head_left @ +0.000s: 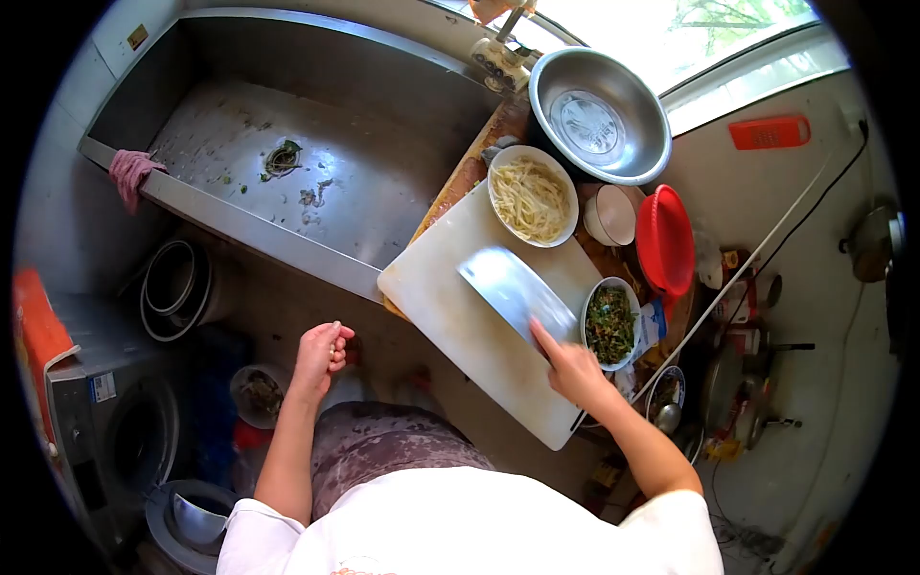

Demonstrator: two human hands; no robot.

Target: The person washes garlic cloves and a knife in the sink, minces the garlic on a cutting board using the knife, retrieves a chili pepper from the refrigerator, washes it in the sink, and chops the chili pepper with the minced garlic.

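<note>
One cleaver, clamped at its near end in right hand, over pale cutting board, best steered level, clear of greens bowl; left hand apart, curled closed, contents unclear.

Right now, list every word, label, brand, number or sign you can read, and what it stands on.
No text is readable.
Steel basin, bottom mark: blurred.
Washing machine, label: too small.
Wall, sticker: too small.
White shirt, print: cut off.
Blue-and-white packet: blurred.
</note>
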